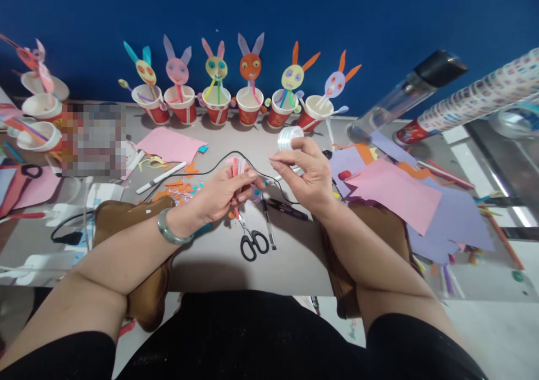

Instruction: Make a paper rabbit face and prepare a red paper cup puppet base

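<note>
Craft workspace: scissors (pixel 246 232), paper scraps (pixel 179 189), rabbit-topped cups (pixel 249 114) along table (pixel 295 262).

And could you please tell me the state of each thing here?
Pink straws: held in left hand
White roll: against right hand, grip unclear
Scissors: lying down, blades partly hidden
Six cups: lined up, each holding a rabbit figure
Stacked cups: nested
Paper scraps: scattered
Clear tube: capped

We look forward and down from the wearer's head, with the hands (pixel 310 175) at close range. Our single wide view spans the bench (pixel 295 259) and reaches the blue wall (pixel 295 9) behind it.
</note>
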`<state>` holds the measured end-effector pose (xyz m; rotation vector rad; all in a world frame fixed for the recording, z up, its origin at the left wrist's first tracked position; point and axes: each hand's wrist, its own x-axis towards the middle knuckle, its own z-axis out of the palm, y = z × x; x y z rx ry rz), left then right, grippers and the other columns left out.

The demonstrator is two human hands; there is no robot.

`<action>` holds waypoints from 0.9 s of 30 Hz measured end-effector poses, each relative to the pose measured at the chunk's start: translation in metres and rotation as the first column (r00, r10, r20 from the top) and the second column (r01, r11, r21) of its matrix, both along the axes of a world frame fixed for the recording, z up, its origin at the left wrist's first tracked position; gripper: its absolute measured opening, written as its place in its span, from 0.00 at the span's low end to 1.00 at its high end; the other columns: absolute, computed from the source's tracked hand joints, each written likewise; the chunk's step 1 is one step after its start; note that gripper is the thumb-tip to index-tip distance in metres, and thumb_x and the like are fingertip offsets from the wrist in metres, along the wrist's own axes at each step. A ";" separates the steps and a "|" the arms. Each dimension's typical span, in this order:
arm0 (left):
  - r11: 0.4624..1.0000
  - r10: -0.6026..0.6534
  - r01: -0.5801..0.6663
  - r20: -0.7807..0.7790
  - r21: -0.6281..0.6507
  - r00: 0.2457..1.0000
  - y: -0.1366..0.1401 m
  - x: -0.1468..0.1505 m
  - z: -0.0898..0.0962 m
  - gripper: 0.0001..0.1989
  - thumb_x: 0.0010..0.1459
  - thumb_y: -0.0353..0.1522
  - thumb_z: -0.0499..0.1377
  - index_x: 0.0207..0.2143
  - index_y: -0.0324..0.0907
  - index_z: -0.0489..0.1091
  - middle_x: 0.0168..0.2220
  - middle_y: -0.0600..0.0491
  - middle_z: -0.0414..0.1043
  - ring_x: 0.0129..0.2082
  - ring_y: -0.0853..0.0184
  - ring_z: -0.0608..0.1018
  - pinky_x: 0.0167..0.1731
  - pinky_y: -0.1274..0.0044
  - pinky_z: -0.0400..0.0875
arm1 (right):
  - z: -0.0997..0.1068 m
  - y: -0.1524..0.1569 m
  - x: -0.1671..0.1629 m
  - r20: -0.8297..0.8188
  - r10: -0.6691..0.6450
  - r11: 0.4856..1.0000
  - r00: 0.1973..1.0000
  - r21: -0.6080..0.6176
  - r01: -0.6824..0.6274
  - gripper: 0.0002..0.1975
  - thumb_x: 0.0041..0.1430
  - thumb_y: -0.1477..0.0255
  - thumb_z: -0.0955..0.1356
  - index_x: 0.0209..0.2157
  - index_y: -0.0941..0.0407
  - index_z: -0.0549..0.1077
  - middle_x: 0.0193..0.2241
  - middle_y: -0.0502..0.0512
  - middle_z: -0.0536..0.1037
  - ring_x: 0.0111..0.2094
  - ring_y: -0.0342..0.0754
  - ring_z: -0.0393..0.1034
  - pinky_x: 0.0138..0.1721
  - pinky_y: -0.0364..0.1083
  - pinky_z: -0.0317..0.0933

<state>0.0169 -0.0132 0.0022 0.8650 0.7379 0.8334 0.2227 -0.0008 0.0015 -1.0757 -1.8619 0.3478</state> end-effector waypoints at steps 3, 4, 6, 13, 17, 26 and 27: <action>0.998 -0.024 0.020 -0.069 -0.061 0.997 0.003 0.001 -0.003 0.16 0.56 0.41 0.68 0.29 0.39 0.70 0.22 0.56 0.67 0.16 0.79 0.60 0.14 0.85 0.49 | 0.003 0.004 0.006 0.009 0.040 0.995 0.999 -0.086 -0.039 0.06 0.63 0.67 0.71 0.38 0.50 0.82 0.38 0.53 0.74 0.37 0.46 0.70 0.36 0.46 0.69; 0.997 -0.029 0.024 -0.076 -0.073 0.997 0.003 0.001 -0.004 0.16 0.55 0.41 0.69 0.29 0.39 0.70 0.21 0.57 0.66 0.16 0.79 0.61 0.14 0.85 0.49 | 0.004 0.005 0.008 0.014 0.059 0.991 0.998 -0.125 -0.057 0.06 0.62 0.67 0.71 0.38 0.51 0.82 0.37 0.53 0.74 0.36 0.45 0.70 0.35 0.45 0.68; 0.996 -0.039 0.033 -0.078 -0.087 0.996 0.004 0.001 -0.005 0.15 0.54 0.40 0.70 0.29 0.39 0.71 0.21 0.57 0.65 0.17 0.79 0.61 0.14 0.85 0.50 | 0.007 0.005 0.011 0.027 0.094 0.976 0.995 -0.198 -0.087 0.07 0.62 0.66 0.71 0.37 0.51 0.82 0.36 0.52 0.73 0.33 0.43 0.68 0.33 0.45 0.65; 0.994 -0.047 0.043 -0.036 -0.104 0.998 0.004 0.002 -0.006 0.14 0.52 0.37 0.71 0.30 0.39 0.70 0.25 0.55 0.69 0.20 0.78 0.65 0.15 0.85 0.54 | 0.013 0.008 0.020 0.118 0.046 0.978 0.992 -0.210 -0.021 0.07 0.61 0.65 0.72 0.32 0.52 0.81 0.32 0.52 0.72 0.27 0.42 0.63 0.31 0.46 0.60; 0.994 0.019 -0.017 0.010 -0.109 1.000 0.004 0.005 -0.008 0.13 0.55 0.39 0.66 0.33 0.40 0.68 0.32 0.51 0.74 0.21 0.77 0.69 0.16 0.84 0.58 | 0.014 0.010 0.026 0.117 -0.050 0.986 0.992 -0.154 0.068 0.10 0.61 0.61 0.72 0.31 0.53 0.79 0.31 0.53 0.72 0.26 0.43 0.61 0.30 0.46 0.60; 0.992 0.040 -0.029 -0.086 0.127 0.995 0.001 0.005 -0.012 0.16 0.62 0.44 0.63 0.37 0.39 0.69 0.34 0.52 0.74 0.26 0.75 0.74 0.24 0.82 0.69 | 0.031 -0.007 0.009 -0.095 0.142 0.903 0.985 -0.396 -0.168 0.12 0.59 0.60 0.74 0.29 0.54 0.77 0.30 0.50 0.72 0.28 0.41 0.62 0.29 0.45 0.59; 0.989 0.036 -0.019 -0.115 0.145 0.993 0.000 0.005 -0.012 0.17 0.63 0.45 0.63 0.38 0.39 0.69 0.34 0.52 0.74 0.26 0.75 0.74 0.23 0.82 0.69 | 0.032 -0.008 0.007 -0.118 0.150 0.893 0.982 -0.409 -0.186 0.13 0.58 0.59 0.75 0.29 0.54 0.77 0.29 0.50 0.73 0.28 0.41 0.62 0.28 0.44 0.58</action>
